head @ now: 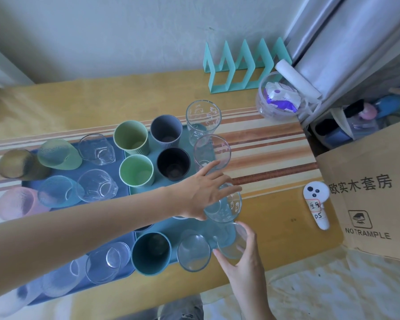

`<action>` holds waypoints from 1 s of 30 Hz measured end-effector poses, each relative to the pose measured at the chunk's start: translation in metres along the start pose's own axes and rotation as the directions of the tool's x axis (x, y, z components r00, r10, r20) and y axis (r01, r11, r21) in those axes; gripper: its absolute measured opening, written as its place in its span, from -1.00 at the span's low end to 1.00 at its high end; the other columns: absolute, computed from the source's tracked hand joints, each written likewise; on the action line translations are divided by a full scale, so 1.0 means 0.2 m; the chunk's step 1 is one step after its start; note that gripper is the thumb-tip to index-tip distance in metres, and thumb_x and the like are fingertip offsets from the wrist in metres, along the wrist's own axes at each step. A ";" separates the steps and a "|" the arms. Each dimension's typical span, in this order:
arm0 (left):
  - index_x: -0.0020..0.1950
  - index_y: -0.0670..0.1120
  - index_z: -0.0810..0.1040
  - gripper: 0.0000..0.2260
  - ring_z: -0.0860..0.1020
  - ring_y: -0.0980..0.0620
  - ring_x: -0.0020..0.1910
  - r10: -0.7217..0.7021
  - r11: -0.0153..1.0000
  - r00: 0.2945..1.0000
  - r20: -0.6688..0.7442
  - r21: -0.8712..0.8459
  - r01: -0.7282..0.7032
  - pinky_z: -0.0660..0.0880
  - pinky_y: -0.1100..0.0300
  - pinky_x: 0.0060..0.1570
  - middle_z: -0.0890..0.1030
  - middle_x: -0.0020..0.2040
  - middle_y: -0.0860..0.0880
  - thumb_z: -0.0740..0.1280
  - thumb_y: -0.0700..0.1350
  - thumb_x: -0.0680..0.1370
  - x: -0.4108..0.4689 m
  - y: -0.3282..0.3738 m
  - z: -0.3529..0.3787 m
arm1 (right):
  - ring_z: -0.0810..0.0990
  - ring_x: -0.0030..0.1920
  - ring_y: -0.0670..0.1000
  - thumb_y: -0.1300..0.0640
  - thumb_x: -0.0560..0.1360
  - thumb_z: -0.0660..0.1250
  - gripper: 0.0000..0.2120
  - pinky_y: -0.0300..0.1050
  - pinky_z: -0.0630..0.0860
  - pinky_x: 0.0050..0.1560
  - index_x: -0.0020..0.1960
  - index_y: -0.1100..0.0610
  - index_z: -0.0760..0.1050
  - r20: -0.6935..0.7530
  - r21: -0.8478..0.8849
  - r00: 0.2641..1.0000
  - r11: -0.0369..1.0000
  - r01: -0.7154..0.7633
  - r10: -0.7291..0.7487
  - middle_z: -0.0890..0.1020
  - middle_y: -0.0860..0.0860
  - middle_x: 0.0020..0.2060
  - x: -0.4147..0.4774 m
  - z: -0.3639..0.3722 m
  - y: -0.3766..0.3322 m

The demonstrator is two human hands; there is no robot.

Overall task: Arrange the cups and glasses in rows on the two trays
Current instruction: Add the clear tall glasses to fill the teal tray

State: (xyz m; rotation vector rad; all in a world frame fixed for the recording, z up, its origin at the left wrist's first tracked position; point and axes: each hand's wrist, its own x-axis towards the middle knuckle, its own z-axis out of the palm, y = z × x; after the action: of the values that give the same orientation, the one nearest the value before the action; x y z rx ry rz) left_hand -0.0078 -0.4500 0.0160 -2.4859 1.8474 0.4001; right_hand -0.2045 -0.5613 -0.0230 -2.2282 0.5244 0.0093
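A printed clear glass (pixel 224 205) is gripped from above by the left hand (pixel 201 192), its fingers spread over the rim, at the right edge of the teal tray (pixel 185 135); a plain clear glass (pixel 232 242) just nearer is clasped round its side by the right hand (pixel 243 257). Both seem held so as to be set into the right-hand row, behind which two more printed glasses (pixel 203 121) stand. The glasses are transparent, thin-walled and upright. On the teal tray, coloured cups (pixel 131 137) are ranked in pairs. On the blue tray (pixel 119 148) beside it, towards the table's left edge, frosted and faceted glasses are lined up. The striped table (pixel 275 144) carries both trays.
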 end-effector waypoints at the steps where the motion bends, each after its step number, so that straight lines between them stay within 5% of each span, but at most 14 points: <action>1: 0.52 -0.01 -0.03 -0.05 0.18 -0.09 0.41 0.003 1.000 1.000 0.011 -0.008 -0.003 -0.38 -0.04 0.36 0.24 0.43 -0.10 0.47 0.11 0.31 -0.01 0.00 0.01 | 0.47 0.27 -0.13 -0.03 0.29 0.50 -0.28 -0.13 0.54 0.11 0.31 -0.23 0.17 0.005 0.002 1.000 1.000 -0.004 0.004 0.45 -0.22 0.26 0.00 0.00 0.00; 4: 0.53 0.02 -0.10 0.00 0.07 -0.07 0.46 -0.006 0.999 1.000 0.022 -0.048 0.007 -0.34 -0.01 0.39 0.12 0.49 -0.08 0.46 0.20 0.31 -0.04 -0.03 0.00 | 0.45 0.28 -0.15 -0.09 0.29 0.46 -0.28 -0.14 0.55 0.12 0.34 -0.19 0.17 0.024 0.018 1.000 1.000 -0.003 0.002 0.46 -0.16 0.26 0.01 -0.01 0.00; 7: 0.49 0.03 0.14 -0.17 0.21 -0.08 0.41 -0.084 0.980 0.987 -0.137 -0.191 0.057 -0.13 0.01 0.43 0.27 0.44 -0.07 0.45 0.17 0.33 -0.13 -0.10 -0.04 | 0.45 0.28 -0.15 -0.14 0.28 0.43 -0.28 -0.16 0.52 0.15 0.34 -0.20 0.16 0.050 0.039 0.999 0.999 -0.006 0.004 0.47 -0.12 0.27 0.01 -0.02 0.00; 12: 0.28 0.00 0.45 -0.56 0.36 0.00 0.20 -0.414 0.875 0.840 -0.351 -0.408 0.260 0.21 0.09 0.28 0.51 0.21 0.00 0.29 0.11 0.44 -0.42 -0.18 -0.01 | 0.31 0.36 -0.22 0.02 0.26 0.55 -0.05 -0.46 0.26 0.27 0.41 -0.24 0.00 0.181 0.032 0.983 0.998 -0.045 0.038 0.34 -0.15 0.37 0.02 -0.07 0.00; 15: 0.27 -0.02 0.47 -0.51 0.36 0.01 0.21 -0.493 0.840 0.806 -0.327 -0.419 0.345 0.19 0.11 0.26 0.52 0.20 0.01 0.36 0.11 0.39 -0.55 -0.12 0.07 | 0.19 0.39 -0.32 0.00 0.24 0.55 -0.02 -0.37 0.18 0.31 0.44 -0.23 -0.02 0.235 0.109 0.970 0.990 -0.090 0.063 0.19 -0.31 0.40 0.02 -0.22 -0.07; 19: 0.34 -0.04 0.39 -0.32 0.38 -0.07 0.24 -0.503 0.840 0.826 -0.255 -0.368 0.398 0.12 0.08 0.32 0.49 0.25 -0.02 0.49 0.08 0.28 -0.56 0.02 0.18 | 0.19 0.40 -0.28 -0.14 0.23 0.46 -0.09 -0.16 0.16 0.40 0.45 -0.22 0.05 0.228 0.128 0.971 0.987 -0.101 0.070 0.21 -0.28 0.41 0.15 -0.40 -0.23; 26: 0.34 -0.11 0.40 -0.13 0.41 -0.16 0.26 -0.565 0.819 0.803 -0.191 -0.247 0.518 0.25 -0.09 0.34 0.50 0.23 -0.08 0.55 0.15 0.11 -0.43 0.12 0.26 | 0.19 0.45 -0.06 -0.25 0.25 0.47 0.03 -0.14 0.26 0.34 0.50 0.02 -0.03 0.311 -0.286 0.949 0.948 0.138 -0.044 0.15 -0.06 0.47 0.38 -0.23 -0.40; 30: 0.28 -0.13 0.44 -0.13 0.44 -0.16 0.20 -0.599 0.800 0.769 -0.222 -0.214 0.561 0.17 -0.04 0.27 0.53 0.17 -0.10 0.57 0.14 0.04 -0.40 0.13 0.28 | 0.29 0.38 0.02 -0.13 0.29 0.49 -0.08 -0.12 0.36 0.24 0.46 0.06 0.07 0.298 -0.404 0.951 0.893 0.200 -0.079 0.27 -0.01 0.39 0.41 -0.14 -0.38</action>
State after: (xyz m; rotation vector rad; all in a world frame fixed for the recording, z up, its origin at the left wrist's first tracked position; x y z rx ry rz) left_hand -0.0643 -0.3731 -0.0184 -3.1605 1.0046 0.1511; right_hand -0.1061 -0.5687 0.0358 -2.6352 0.2162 0.3904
